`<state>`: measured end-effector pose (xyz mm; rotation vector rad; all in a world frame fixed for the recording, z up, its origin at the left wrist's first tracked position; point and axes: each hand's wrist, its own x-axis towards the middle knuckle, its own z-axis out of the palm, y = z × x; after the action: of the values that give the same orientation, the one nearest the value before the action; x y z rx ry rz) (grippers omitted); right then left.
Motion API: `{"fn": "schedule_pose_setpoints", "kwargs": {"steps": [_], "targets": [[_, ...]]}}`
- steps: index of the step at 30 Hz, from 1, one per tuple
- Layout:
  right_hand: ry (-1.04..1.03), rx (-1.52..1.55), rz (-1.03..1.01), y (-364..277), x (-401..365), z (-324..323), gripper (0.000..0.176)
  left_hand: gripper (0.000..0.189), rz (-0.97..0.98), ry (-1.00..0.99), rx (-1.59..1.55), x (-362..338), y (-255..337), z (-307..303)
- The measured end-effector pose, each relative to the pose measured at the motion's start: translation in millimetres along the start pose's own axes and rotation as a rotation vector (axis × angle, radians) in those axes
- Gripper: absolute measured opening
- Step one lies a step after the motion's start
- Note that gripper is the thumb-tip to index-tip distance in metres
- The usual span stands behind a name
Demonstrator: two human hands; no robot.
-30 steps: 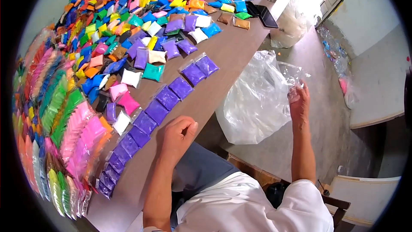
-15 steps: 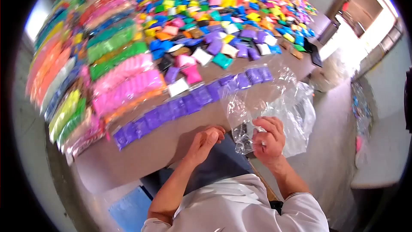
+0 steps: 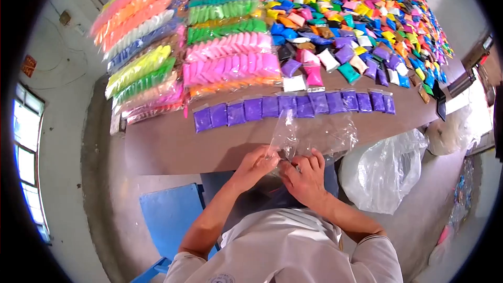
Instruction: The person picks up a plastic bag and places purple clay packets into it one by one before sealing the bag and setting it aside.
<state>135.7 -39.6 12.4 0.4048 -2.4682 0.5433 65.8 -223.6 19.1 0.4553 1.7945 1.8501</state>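
A clear, empty plastic bag (image 3: 309,135) is held at its lower edge by both hands, just in front of the brown table's (image 3: 173,147) near edge. My left hand (image 3: 257,165) pinches its left corner and my right hand (image 3: 304,175) grips it beside that. The bag stands up from the hands over the table edge. Behind it on the table runs a straight row of purple packets (image 3: 293,106).
Long bagged stacks of pink, green, yellow and orange packets (image 3: 209,47) lie at the table's left. Several loose coloured packets (image 3: 367,15) cover the far table. A large crumpled plastic sack (image 3: 385,170) sits on the floor to the right. A blue stool (image 3: 167,215) is at lower left.
My right hand brought the clear bag in from the floor sack on the right to my lap, and my left hand has joined it on the bag. The view swung left.
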Motion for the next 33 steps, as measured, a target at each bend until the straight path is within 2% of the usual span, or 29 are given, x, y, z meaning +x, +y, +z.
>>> {"fn": "schedule_pose_setpoints", "kwargs": {"steps": [1, 5, 7, 10, 11, 12, 13, 15, 17, 19, 21, 24, 29, 31, 33], "targets": [[-0.001, 0.015, -0.007, -3.0, 5.3, -3.1, 0.039, 0.032, -0.041, 0.033, 0.017, -0.8, 1.8, -1.7], [-0.105, 0.107, -0.044, -2.0, 18.2, -9.1, 0.042, 0.033, -0.069, 0.083, 0.136, 1.3, -4.1, -12.3], [-0.134, 0.112, -0.079, 2.4, 19.9, -10.8, 0.043, 0.034, -0.004, 0.089, 0.16, 2.4, -1.1, -10.9], [-0.216, 0.161, 0.015, 0.9, 26.3, -24.4, 0.042, 0.033, 0.021, 0.108, 0.199, 2.9, 3.8, -11.4], [-0.314, 0.137, 0.066, -0.8, 30.6, -31.3, 0.042, 0.033, 0.019, 0.11, 0.198, 3.7, 2.6, -10.3], [-0.413, 0.112, 0.117, -1.6, 34.1, -35.9, 0.043, 0.033, 0.066, 0.153, 0.194, 5.1, 0.8, -8.4], [-0.415, 0.113, 0.117, -1.5, 36.4, -38.4, 0.043, 0.032, 0.113, 0.196, 0.189, 5.9, 0.3, -7.6], [-0.479, 0.201, 0.186, 0.3, 39.8, -41.0, 0.039, 0.033, 0.1, 0.194, 0.188, 6.6, 5.5, -8.1], [-0.447, 0.201, 0.177, 2.3, 43.9, -38.8, 0.035, 0.033, 0.087, 0.192, 0.186, 7.6, 6.0, -9.5], [-0.413, 0.198, 0.161, 4.0, 47.5, -36.1, 0.032, 0.032, 0.206, 0.198, 0.205, 11.0, 3.8, -10.4], [-0.436, 0.044, 0.123, 5.1, 49.4, -28.9, 0.016, 0.03, 0.193, 0.217, 0.165, 10.9, 5.5, -10.3], [-0.418, 0.032, 0.013, 6.9, 50.9, -19.4, 0.01, 0.026, 0.186, 0.228, 0.046, 10.0, -0.8, -19.0], [-0.463, 0.017, -0.013, 0.5, 55.9, -7.4, 0.025, 0.026, 0.173, 0.196, -0.14, 10.6, -11.6, -31.2], [-0.483, 0.023, -0.032, 0.9, 60.3, -5.9, 0.028, 0.037, 0.213, 0.164, -0.15, 13.2, -16.9, -29.8], [-0.599, 0.06, -0.022, 4.7, 62.2, -2.9, 0.034, 0.038, 0.196, 0.158, -0.129, 13.3, -16.3, -29.5]]}}
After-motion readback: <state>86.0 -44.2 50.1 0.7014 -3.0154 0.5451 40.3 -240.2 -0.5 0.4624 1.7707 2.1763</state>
